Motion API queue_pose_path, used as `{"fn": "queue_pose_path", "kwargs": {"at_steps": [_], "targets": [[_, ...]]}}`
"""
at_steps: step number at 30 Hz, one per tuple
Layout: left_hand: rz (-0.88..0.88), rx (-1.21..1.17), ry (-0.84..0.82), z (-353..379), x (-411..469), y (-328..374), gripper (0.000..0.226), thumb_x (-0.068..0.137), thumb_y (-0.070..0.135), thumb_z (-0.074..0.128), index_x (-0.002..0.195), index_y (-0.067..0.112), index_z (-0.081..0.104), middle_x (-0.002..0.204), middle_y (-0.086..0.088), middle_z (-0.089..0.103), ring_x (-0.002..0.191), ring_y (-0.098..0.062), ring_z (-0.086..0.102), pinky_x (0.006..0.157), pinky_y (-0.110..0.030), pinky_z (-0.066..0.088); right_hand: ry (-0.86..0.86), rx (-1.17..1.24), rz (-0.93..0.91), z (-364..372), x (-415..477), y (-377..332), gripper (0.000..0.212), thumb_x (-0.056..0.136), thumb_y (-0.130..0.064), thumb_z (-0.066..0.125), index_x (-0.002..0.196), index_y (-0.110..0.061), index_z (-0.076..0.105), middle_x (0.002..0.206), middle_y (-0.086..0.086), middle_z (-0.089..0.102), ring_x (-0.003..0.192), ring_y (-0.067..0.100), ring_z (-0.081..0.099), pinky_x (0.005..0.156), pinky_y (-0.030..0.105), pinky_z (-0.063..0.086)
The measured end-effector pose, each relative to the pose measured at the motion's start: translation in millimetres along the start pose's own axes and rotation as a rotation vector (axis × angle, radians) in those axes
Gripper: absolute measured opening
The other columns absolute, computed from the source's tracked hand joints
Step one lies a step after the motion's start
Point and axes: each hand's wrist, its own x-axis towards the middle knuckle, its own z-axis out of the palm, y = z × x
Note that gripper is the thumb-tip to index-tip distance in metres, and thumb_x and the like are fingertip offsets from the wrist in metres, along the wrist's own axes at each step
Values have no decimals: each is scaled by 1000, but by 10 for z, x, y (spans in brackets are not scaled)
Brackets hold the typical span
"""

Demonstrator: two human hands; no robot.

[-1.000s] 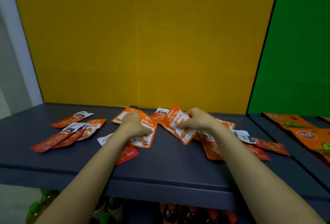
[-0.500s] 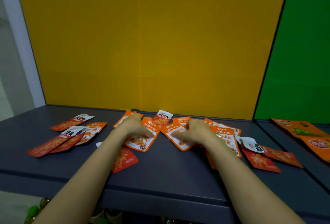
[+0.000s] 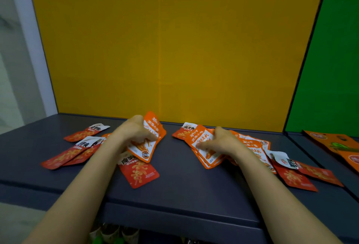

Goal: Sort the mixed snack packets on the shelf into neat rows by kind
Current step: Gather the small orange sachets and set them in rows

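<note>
1. Broadly, the shelf [image 3: 178, 185] holds two kinds not yet in rows: red packets [image 3: 64, 156] lie loose at left, centre and right.
2. The orange stack [image 3: 207, 156] sits right of centre. The fingers of the right hand [image 3: 221, 140] lie across it, though I cannot tell whether they pinch or merely press.
3. The fingers of the left hand [image 3: 134, 133] are curled round one orange packet [image 3: 144, 149], tilted up off the shelf.
4. The step in hand, I judge, is gathering the orange kind. Next, that packet wants carrying onto the stack, edges squared.

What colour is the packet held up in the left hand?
The packet is orange with a white panel; head view.
</note>
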Motion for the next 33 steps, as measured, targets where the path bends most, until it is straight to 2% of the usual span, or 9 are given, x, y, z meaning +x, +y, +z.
{"fn": "queue_pose_path", "kwargs": {"at_steps": [3,5,8,12,14,20,25,30,33], "targets": [[38,-241,95,-172,102,-129,14,75,12,75,74,8,61,75,-13,66,56,-18,57,56,-25,46,38,96,-25,-6,-13,-40,61,80,-44,68,121,-8,42,124,11,58,107,26,61,82,34,51],[63,-384,206,-175,229,-155,12,76,11,74,72,13,62,87,-16,67,61,-20,59,63,-28,50,107,138,-37,-18,-18,-45,57,82,-43,66,119,-8,42,124,11,58,108,26,60,78,33,47],[28,-425,170,-27,472,-202,10,75,12,74,82,10,66,98,-18,69,80,-30,66,80,-41,54,196,180,-56,-16,-33,-32,56,83,-45,65,120,-9,42,123,9,58,108,25,59,81,35,47],[-115,-114,103,139,825,-410,61,58,45,80,104,6,68,113,-18,67,107,-35,60,96,-46,49,216,215,-71,22,-58,8,54,83,-45,64,118,-11,42,118,8,62,102,23,63,86,39,52],[-140,-51,64,168,835,-412,70,59,45,81,113,5,63,121,-18,62,114,-36,55,99,-46,46,223,239,-57,15,-71,24,57,83,-45,64,123,-11,41,120,8,61,104,23,63,86,38,53],[-155,-161,127,151,795,-287,57,66,20,83,112,-5,60,118,-22,63,108,-36,61,94,-43,48,268,339,-52,24,-128,22,53,82,-42,66,118,-11,42,117,7,63,101,21,64,81,34,53],[-117,-514,145,71,715,-282,19,67,0,79,75,2,61,106,-27,67,65,-28,62,67,-37,53,277,605,-30,9,-205,0,47,79,-38,71,109,-16,43,112,7,65,97,24,67,88,46,54],[31,-913,118,-195,472,-133,12,77,3,70,79,12,62,109,-20,66,47,-14,66,82,-44,52,326,871,-79,-147,-553,2,22,85,-30,67,99,-16,58,96,3,69,74,10,67,56,18,53],[120,-1003,7,-249,159,69,10,81,10,67,88,15,62,74,-2,75,52,-13,69,73,-38,57,356,973,-97,-230,-847,99,13,86,-27,64,95,-18,62,88,-1,71,63,5,69,49,16,51]]}}
